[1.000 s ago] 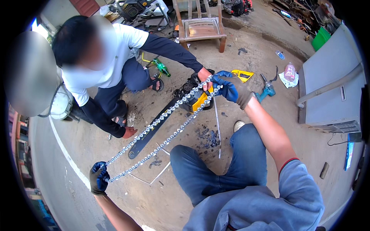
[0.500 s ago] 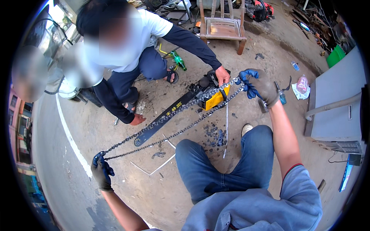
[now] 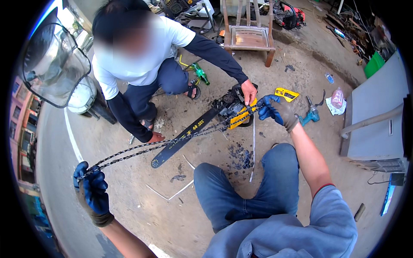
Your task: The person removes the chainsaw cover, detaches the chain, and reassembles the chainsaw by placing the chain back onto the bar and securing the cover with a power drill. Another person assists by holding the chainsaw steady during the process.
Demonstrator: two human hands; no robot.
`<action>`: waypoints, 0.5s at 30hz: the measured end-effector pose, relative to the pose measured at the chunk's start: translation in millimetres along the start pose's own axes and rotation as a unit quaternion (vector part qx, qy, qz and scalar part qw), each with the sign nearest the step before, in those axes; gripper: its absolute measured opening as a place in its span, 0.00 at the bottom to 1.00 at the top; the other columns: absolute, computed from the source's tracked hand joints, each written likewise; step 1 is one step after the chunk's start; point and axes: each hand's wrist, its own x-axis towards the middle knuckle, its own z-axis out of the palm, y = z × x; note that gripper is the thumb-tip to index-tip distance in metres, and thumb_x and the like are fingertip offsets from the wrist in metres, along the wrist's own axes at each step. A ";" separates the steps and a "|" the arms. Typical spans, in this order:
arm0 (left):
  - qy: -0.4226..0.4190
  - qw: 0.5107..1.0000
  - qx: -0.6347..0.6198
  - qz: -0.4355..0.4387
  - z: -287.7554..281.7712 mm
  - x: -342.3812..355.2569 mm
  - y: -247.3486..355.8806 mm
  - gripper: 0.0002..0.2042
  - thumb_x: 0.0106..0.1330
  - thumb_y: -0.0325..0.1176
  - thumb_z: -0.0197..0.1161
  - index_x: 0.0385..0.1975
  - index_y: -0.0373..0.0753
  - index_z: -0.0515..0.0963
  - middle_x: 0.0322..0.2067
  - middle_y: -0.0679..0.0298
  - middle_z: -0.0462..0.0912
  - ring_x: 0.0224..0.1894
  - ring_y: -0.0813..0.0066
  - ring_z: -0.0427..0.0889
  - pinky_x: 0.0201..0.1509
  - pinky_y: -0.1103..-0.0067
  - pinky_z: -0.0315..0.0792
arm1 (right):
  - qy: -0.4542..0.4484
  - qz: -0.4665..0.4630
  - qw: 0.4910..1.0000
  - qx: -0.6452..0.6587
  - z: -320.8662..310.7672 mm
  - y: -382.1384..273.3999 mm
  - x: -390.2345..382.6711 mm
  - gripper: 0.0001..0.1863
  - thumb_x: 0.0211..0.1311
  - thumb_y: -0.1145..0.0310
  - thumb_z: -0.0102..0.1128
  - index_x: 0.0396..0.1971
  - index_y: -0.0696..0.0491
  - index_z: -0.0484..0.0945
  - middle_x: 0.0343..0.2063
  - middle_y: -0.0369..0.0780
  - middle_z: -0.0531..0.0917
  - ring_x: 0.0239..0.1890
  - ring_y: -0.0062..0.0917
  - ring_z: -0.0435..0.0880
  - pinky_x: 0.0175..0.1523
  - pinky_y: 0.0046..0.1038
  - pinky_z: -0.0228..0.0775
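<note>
Both my gloved hands hold a chainsaw chain (image 3: pixel 189 136) in a long, narrow loop above the ground. My left hand (image 3: pixel 95 192), at the lower left, is closed on one end. On the other end, my right hand (image 3: pixel 280 112) pinches the links just right of the chainsaw (image 3: pixel 235 121). This saw lies on the ground, its yellow-and-black body partly behind the chain. Its black guide bar (image 3: pixel 167 156) points toward the lower left, with the chain crossing above it. A crouching co-worker's hand (image 3: pixel 248 91) touches the saw body; their other hand (image 3: pixel 156 137) is low beside the bar.
Beyond my right hand lie a yellow cover piece (image 3: pixel 287 94) and a teal cordless drill (image 3: pixel 311 113). A wooden chair (image 3: pixel 249 38) stands at the back, a green bottle (image 3: pixel 200 74) near the co-worker's foot. Dark debris (image 3: pixel 240 155) lies before my knees. A grey cabinet (image 3: pixel 378 116) stands right.
My left hand has moved left and turned, its palm side now showing. My right hand has come lower and left, uncovering the yellow cover piece. The chain's strands now lie closer together and sag.
</note>
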 end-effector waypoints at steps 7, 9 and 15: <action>-0.110 0.986 -0.097 0.078 63.1 32.8 39.4 0.24 0.78 0.39 0.46 0.66 0.30 0.62 0.51 0.52 0.80 0.39 0.73 0.81 0.42 0.86 0.73 | -0.001 0.132 0.968 0.212 -25.5 53.3 26.3 0.21 0.69 0.52 0.58 0.45 0.57 0.80 0.37 0.42 0.87 0.34 0.31 0.88 0.43 0.31 0.83; -0.123 0.986 -0.096 0.053 69.5 39.8 40.0 0.21 0.78 0.41 0.47 0.58 0.30 0.70 0.45 0.54 0.81 0.33 0.75 0.77 0.38 0.85 0.72 | 0.016 0.114 0.974 0.197 -22.9 63.2 26.9 0.16 0.66 0.61 0.64 0.42 0.59 0.81 0.37 0.43 0.86 0.35 0.31 0.88 0.42 0.30 0.84; 0.124 0.952 0.255 0.112 59.5 26.2 9.1 0.14 0.75 0.38 0.55 0.40 0.31 0.80 0.29 0.60 0.83 0.26 0.77 0.79 0.30 0.82 0.73 | 0.002 0.094 0.988 0.123 -18.2 74.4 33.3 0.14 0.61 0.73 0.64 0.44 0.64 0.79 0.36 0.46 0.85 0.35 0.32 0.87 0.43 0.33 0.84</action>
